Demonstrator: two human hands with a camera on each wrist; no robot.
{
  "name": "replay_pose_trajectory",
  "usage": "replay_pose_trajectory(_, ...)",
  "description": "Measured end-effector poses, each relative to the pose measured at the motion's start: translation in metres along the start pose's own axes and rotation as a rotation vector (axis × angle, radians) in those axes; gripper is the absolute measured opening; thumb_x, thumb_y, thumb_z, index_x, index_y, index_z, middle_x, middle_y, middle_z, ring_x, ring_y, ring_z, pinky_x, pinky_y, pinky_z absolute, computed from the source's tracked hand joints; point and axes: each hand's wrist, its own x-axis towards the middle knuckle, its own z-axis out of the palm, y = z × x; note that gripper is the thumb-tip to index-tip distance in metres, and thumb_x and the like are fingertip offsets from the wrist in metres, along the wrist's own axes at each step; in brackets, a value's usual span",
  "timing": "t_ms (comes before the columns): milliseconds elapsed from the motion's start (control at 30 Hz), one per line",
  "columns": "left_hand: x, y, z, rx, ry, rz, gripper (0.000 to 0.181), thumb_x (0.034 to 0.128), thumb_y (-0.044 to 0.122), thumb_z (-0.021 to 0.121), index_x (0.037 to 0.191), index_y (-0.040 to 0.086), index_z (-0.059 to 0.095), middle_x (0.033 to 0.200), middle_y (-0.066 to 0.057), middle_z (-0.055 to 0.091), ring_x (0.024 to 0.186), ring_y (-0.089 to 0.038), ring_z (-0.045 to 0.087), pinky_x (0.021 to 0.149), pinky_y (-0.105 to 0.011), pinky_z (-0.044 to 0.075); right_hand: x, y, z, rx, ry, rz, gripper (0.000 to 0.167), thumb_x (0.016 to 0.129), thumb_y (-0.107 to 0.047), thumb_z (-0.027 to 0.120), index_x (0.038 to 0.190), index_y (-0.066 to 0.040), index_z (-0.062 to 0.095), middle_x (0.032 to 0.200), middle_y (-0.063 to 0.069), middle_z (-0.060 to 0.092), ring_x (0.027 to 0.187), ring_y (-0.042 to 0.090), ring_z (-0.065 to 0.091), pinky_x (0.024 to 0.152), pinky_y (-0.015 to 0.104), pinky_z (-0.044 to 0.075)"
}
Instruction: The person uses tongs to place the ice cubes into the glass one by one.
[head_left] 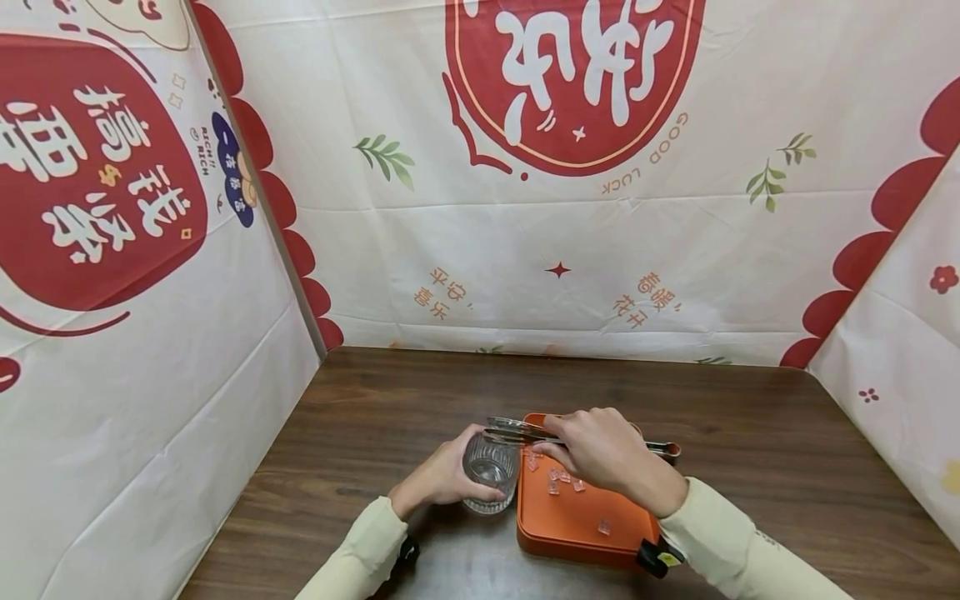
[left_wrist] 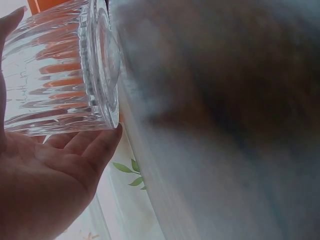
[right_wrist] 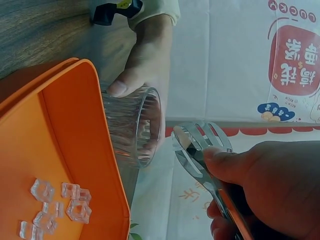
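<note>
My left hand [head_left: 448,473] grips a clear ribbed glass [head_left: 491,477], thumb on one side and fingers round the other. In the left wrist view the glass [left_wrist: 60,75] shows its thick base close to the table. My right hand [head_left: 603,454] holds metal tongs [head_left: 517,431], whose slotted tips are just above the glass rim. Between those tips in the right wrist view is what looks like a clear piece [right_wrist: 177,142], partly hidden. Several clear cubes [right_wrist: 77,211] lie in an orange tray [head_left: 592,546] beside the glass, under my right forearm.
The brown wooden table [head_left: 405,383] runs back to a printed white cloth [head_left: 480,233]. More cloth [head_left: 150,400] hangs along the left side and the right side. Dark devices [head_left: 660,557] are strapped at the wrists.
</note>
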Motion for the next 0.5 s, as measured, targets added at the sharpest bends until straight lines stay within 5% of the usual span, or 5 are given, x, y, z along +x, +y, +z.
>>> replay_pose_trajectory(500,0.0000,0.0007,-0.0002,0.022,-0.001,-0.018,0.095,0.0642,0.047,0.091,0.140,0.015,0.043,0.108,-0.002,0.067,0.094,-0.011,0.062,0.085,-0.030,0.050,-0.0011,0.0008,0.0053,0.019,-0.001,-0.013,0.027,0.094,-0.043,0.064,0.083,-0.019,0.060,0.054,-0.012,0.044,0.042,0.004,0.039,0.041,0.023,0.029)
